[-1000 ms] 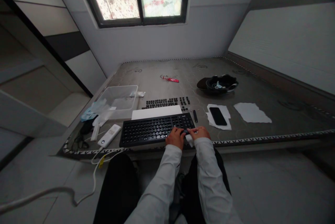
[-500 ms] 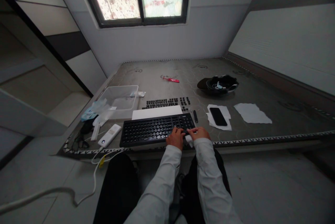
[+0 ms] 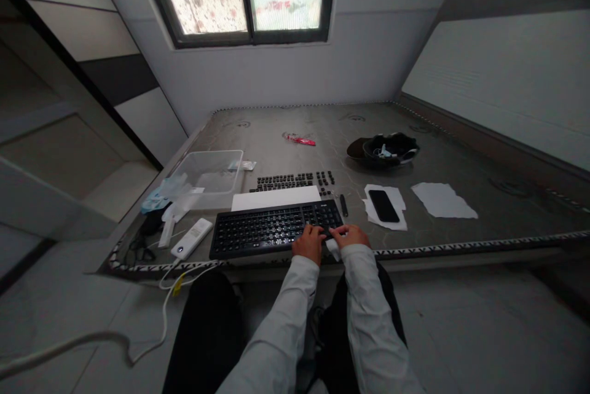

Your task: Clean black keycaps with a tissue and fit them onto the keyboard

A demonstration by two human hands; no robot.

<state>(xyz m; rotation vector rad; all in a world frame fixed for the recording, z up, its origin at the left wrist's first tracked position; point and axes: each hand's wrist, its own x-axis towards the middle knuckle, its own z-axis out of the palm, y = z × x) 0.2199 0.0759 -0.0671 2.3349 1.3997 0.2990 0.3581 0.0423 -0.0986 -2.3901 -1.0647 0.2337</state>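
Note:
A black keyboard (image 3: pixel 258 228) lies near the front edge of the quilted surface, most of its keycaps off. Over its lower right corner, my left hand (image 3: pixel 308 244) is closed, the fingertips bent together at a small dark piece too tiny to name. Close beside it on the right, my right hand (image 3: pixel 353 236) pinches with thumb and fingers towards the same spot. A crumpled white tissue (image 3: pixel 332 249) shows below the right fingers and seems held by them. Behind the keyboard, several loose black keycaps (image 3: pixel 286 181) lie in rows, partly behind a white strip (image 3: pixel 276 198).
At left stand a clear plastic box (image 3: pixel 214 179), plastic bags (image 3: pixel 177 194) and a white power strip (image 3: pixel 192 239) with its cable. To the right lie a slim black tool (image 3: pixel 343 205), a phone (image 3: pixel 384 205) on paper, another paper sheet (image 3: pixel 443 200) and a cap (image 3: pixel 385 151). A red packet (image 3: pixel 302 140) lies farther back.
The view has shifted very slightly. Both hands stay together at the keyboard's lower right corner, with only small finger movement.

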